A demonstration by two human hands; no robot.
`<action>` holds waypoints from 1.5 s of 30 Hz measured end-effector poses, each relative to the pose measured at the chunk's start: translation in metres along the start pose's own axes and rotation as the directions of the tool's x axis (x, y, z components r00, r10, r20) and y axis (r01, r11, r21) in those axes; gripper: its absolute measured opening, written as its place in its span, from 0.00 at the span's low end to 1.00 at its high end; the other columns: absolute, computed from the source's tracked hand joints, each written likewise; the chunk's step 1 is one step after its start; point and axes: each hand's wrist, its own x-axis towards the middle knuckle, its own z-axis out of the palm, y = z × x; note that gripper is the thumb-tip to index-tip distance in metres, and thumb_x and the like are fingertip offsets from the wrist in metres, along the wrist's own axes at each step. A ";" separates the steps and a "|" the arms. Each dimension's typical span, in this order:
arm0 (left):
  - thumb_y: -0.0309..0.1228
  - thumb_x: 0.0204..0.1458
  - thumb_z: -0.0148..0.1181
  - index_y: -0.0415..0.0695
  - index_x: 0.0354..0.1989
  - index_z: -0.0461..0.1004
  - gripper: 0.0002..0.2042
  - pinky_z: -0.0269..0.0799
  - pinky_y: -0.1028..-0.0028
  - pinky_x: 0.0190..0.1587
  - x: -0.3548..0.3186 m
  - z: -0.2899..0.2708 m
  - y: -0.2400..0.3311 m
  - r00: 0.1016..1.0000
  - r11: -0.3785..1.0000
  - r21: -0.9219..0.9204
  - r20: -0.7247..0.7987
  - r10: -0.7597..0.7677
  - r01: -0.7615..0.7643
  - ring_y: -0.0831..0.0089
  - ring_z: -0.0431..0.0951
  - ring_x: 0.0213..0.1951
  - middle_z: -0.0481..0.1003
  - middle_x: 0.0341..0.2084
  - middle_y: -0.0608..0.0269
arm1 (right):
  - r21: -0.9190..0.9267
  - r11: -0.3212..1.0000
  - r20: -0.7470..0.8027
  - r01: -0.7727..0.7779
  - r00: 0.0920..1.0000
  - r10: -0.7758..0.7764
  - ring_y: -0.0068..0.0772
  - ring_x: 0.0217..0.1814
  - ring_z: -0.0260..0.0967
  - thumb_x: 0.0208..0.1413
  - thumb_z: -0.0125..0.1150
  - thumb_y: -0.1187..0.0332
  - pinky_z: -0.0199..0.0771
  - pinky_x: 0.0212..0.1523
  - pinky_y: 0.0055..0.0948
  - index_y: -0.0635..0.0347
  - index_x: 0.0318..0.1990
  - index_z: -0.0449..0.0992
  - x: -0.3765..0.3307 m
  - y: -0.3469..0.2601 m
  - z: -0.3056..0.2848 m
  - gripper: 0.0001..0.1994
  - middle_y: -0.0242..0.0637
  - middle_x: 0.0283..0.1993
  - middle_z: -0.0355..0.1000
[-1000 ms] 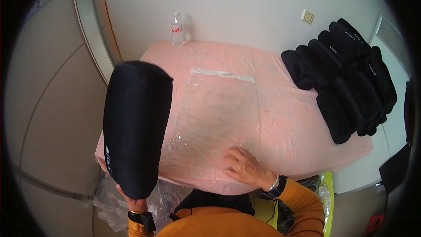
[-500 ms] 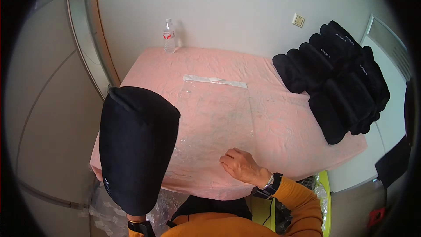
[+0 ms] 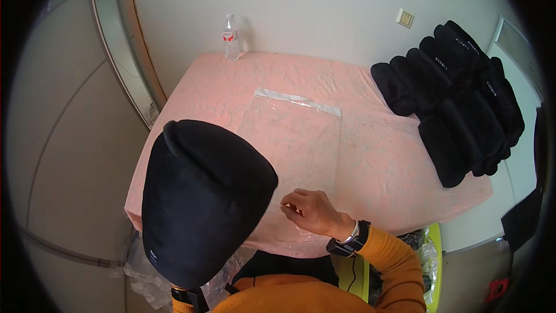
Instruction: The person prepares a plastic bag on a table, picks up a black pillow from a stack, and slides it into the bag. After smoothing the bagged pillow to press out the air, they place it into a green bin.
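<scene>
While black bolster [image 3: 202,197] hides left hand, curled right hand [image 3: 313,211] (both grips unclear) best lifts clear plastic bag's [image 3: 295,139] top layer only.

Pink cloth-covered table [image 3: 394,165], centre of frame. On it: one flat, clear plastic bag [image 3: 292,139] with white strip along its far end, centre; one upright, clear plastic bottle [image 3: 231,39], red-and-white label, upper left; piled rounded black fabric cushions [image 3: 449,95], right.

orange sleeves [image 3: 398,262], 2 black wristbands [image 3: 363,235]
</scene>
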 end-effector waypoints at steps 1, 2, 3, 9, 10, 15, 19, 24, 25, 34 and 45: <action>0.53 0.52 0.54 0.44 0.61 0.62 0.33 0.70 0.66 0.55 -0.003 0.001 0.001 1.000 1.000 0.002 0.014 -0.005 0.005 0.64 0.72 0.54 0.71 0.55 0.62 | 0.028 1.000 -0.016 0.011 1.000 -0.010 0.40 0.22 0.71 0.52 0.61 0.71 0.70 0.23 0.35 0.61 0.32 0.73 0.004 -0.001 0.001 0.04 0.40 0.25 0.71; 0.54 0.51 0.55 0.44 0.61 0.62 0.34 0.70 0.66 0.55 -0.006 0.000 0.002 1.000 1.000 0.004 0.029 -0.009 0.009 0.64 0.72 0.54 0.71 0.55 0.62 | 0.027 1.000 -0.017 0.015 1.000 -0.014 0.40 0.22 0.71 0.52 0.61 0.71 0.70 0.23 0.35 0.61 0.32 0.73 0.008 -0.001 0.001 0.04 0.40 0.25 0.71; 0.54 0.51 0.55 0.44 0.61 0.62 0.34 0.70 0.66 0.55 -0.009 -0.002 0.004 0.999 1.000 0.006 0.043 -0.012 0.012 0.64 0.72 0.54 0.71 0.55 0.62 | 0.109 0.994 -0.035 0.006 0.999 -0.002 0.35 0.23 0.71 0.51 0.62 0.73 0.70 0.24 0.32 0.61 0.35 0.74 0.012 0.001 0.000 0.05 0.39 0.26 0.72; 0.55 0.48 0.58 0.43 0.62 0.61 0.37 0.69 0.66 0.56 -0.016 -0.023 0.022 0.991 1.000 0.011 0.136 -0.015 0.013 0.63 0.72 0.54 0.70 0.56 0.61 | 0.407 0.913 -0.089 -0.038 0.993 0.081 0.16 0.25 0.68 0.51 0.63 0.79 0.68 0.25 0.20 0.65 0.41 0.76 0.034 -0.001 0.008 0.10 0.33 0.27 0.75; 0.56 0.48 0.59 0.43 0.62 0.61 0.38 0.69 0.66 0.56 -0.019 -0.025 0.027 0.989 1.000 0.012 0.149 -0.014 0.012 0.63 0.72 0.54 0.69 0.57 0.61 | 0.406 0.913 -0.088 -0.030 0.994 0.071 0.16 0.25 0.68 0.51 0.63 0.79 0.68 0.25 0.20 0.65 0.41 0.76 0.038 -0.004 0.009 0.10 0.33 0.27 0.75; 0.52 0.48 0.59 0.43 0.65 0.57 0.39 0.65 0.64 0.60 -0.030 -0.031 0.048 0.999 0.997 0.078 0.039 0.010 -0.013 0.61 0.69 0.58 0.66 0.59 0.57 | 0.327 0.944 -0.139 -0.046 0.986 0.096 0.13 0.24 0.66 0.53 0.60 0.79 0.67 0.25 0.17 0.67 0.41 0.76 0.051 -0.017 0.011 0.08 0.30 0.24 0.72; 0.47 0.48 0.58 0.40 0.64 0.58 0.37 0.65 0.65 0.60 -0.038 -0.020 0.067 0.998 0.994 0.107 0.066 0.018 -0.025 0.62 0.69 0.58 0.67 0.59 0.56 | 0.370 0.929 -0.212 -0.005 0.973 0.090 0.12 0.23 0.65 0.54 0.59 0.79 0.65 0.25 0.16 0.67 0.41 0.76 0.059 -0.023 0.015 0.07 0.30 0.23 0.71; 0.40 0.48 0.57 0.38 0.63 0.59 0.34 0.66 0.65 0.60 -0.035 0.022 0.075 0.989 0.958 0.247 0.071 0.129 -0.143 0.62 0.70 0.57 0.68 0.58 0.55 | 0.357 0.928 -0.310 0.103 0.951 0.014 0.16 0.23 0.67 0.53 0.59 0.79 0.65 0.24 0.18 0.65 0.40 0.76 0.070 -0.030 0.026 0.07 0.33 0.24 0.72; 0.38 0.48 0.56 0.37 0.63 0.59 0.33 0.66 0.65 0.60 -0.033 0.032 0.076 0.990 0.958 0.253 0.074 0.118 -0.133 0.62 0.70 0.57 0.68 0.57 0.54 | 0.333 0.934 -0.326 0.130 0.945 -0.015 0.17 0.23 0.67 0.53 0.59 0.79 0.65 0.24 0.18 0.65 0.39 0.76 0.071 -0.032 0.028 0.07 0.34 0.24 0.73; 0.28 0.47 0.53 0.35 0.62 0.59 0.29 0.65 0.66 0.60 -0.002 0.099 0.061 0.981 0.990 0.131 0.191 0.034 -0.060 0.62 0.70 0.56 0.69 0.56 0.53 | 0.231 0.936 -0.368 0.267 0.914 -0.170 0.25 0.24 0.69 0.52 0.61 0.79 0.67 0.24 0.21 0.64 0.38 0.76 0.063 -0.046 0.028 0.06 0.37 0.28 0.74; 0.34 0.54 0.56 0.39 0.50 0.71 0.17 0.73 0.67 0.52 0.016 0.144 0.028 0.959 0.982 0.137 0.236 -0.160 0.130 0.66 0.77 0.46 0.76 0.44 0.59 | 0.291 0.904 -0.300 0.312 0.927 -0.224 0.42 0.29 0.74 0.52 0.60 0.77 0.73 0.27 0.31 0.62 0.38 0.76 0.049 -0.058 0.025 0.06 0.42 0.30 0.73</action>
